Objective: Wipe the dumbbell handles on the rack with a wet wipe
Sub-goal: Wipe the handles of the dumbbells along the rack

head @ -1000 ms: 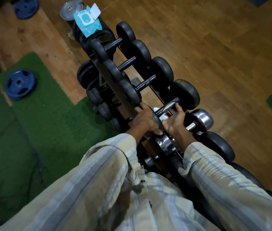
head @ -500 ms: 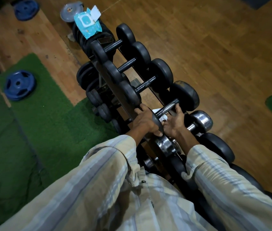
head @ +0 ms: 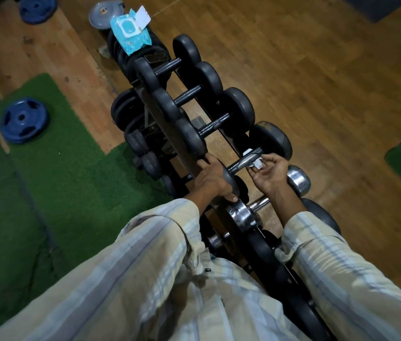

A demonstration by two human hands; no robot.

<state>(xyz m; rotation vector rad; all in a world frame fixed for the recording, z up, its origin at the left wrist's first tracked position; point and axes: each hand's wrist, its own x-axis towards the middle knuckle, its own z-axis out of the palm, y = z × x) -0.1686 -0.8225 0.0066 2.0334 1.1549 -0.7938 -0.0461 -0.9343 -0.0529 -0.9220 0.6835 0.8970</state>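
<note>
From the head view, my left hand [head: 215, 179] clamps the near black end of the dumbbell [head: 272, 141] on the rack [head: 170, 134]; just beside it, my right hand [head: 269, 172] pinches the wet wipe [head: 256, 163] against the handle [head: 244, 161]

- Views: one, head-worn, wide-angle.
- Position: above the dumbbell rack [head: 170, 134], at the wearer's head.
- Facing: steeply down and forward along the rack's length.
- Nearness: close; sleeves [head: 145, 267] fill the lower frame, wooden floor [head: 317, 82] and green mat [head: 59, 180] at the sides.
- Shared scene: none, single view.
</note>
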